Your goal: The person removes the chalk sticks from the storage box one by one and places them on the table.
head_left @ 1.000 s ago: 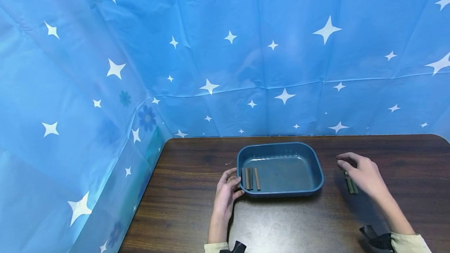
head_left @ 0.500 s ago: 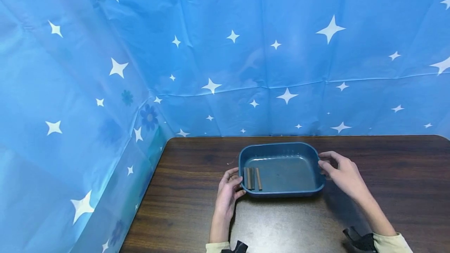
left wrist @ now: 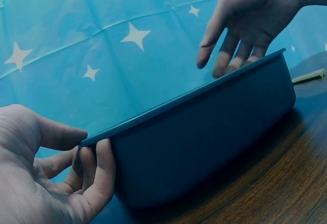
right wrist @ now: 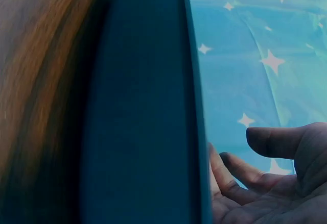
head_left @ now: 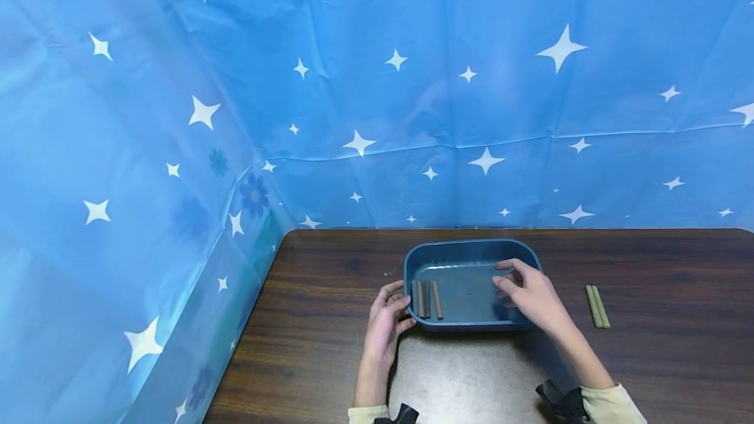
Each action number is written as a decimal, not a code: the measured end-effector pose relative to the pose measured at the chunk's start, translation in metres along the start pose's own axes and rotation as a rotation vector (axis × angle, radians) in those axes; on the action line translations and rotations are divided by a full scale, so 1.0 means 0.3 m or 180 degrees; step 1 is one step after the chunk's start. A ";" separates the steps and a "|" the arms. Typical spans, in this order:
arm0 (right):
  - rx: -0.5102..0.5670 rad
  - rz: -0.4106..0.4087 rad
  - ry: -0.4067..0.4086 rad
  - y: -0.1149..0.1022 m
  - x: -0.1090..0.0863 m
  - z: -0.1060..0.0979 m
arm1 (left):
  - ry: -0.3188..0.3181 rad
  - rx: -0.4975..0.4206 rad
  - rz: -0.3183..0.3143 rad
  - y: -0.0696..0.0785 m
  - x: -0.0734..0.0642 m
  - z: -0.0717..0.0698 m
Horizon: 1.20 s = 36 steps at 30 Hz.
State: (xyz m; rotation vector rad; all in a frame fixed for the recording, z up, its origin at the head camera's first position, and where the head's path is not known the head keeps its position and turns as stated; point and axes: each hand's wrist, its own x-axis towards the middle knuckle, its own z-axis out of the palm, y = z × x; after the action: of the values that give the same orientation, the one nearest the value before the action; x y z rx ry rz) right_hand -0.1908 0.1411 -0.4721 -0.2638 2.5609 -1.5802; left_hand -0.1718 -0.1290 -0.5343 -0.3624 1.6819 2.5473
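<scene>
A blue rectangular tub (head_left: 471,327) stands on the table. My left hand (head_left: 381,332) pinches its left rim, thumb on top and fingers below, as the left wrist view also shows. Inside, at the left end, several short brown and dark sticks (head_left: 427,300) lie side by side. Over the tub's right half hovers my right hand (head_left: 535,300), fingers loosely bent and apart, holding nothing. In the left wrist view that right hand (left wrist: 250,22) hangs above the far rim. Two green sticks (head_left: 597,306) lie together on the table, to the right of the tub.
The dark wood-grain table (head_left: 318,319) ends at a back edge against a blue curtain (head_left: 412,116) printed with white stars. A second curtain side (head_left: 147,247) runs along the table's left edge. Black straps (head_left: 562,401) circle both wrists.
My right hand has moved left, from above the green sticks, past the tub's right rim, to over its inside. The green sticks are now uncovered. My left hand keeps its hold on the rim.
</scene>
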 end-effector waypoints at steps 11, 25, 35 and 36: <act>0.0034 0.0079 -0.0143 -0.019 0.042 0.102 | -0.0026 -0.0014 -0.0019 -0.001 -0.005 0.002; -0.0276 0.0154 -0.0217 -0.010 0.121 0.212 | -0.0007 0.0001 -0.0015 0.001 -0.001 0.004; -0.0477 0.0352 -0.0451 -0.013 0.154 0.251 | -0.0003 0.0025 -0.0037 0.006 -0.008 0.005; -0.0505 0.0345 -0.0463 -0.014 0.158 0.255 | 0.0012 0.0026 -0.0033 0.008 -0.009 0.004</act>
State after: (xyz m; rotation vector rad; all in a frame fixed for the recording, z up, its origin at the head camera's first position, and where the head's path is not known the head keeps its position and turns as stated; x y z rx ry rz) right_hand -0.2221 0.0625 -0.5033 -0.2408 2.5437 -1.2746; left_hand -0.1698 -0.1288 -0.5313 -0.3745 1.6867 2.5333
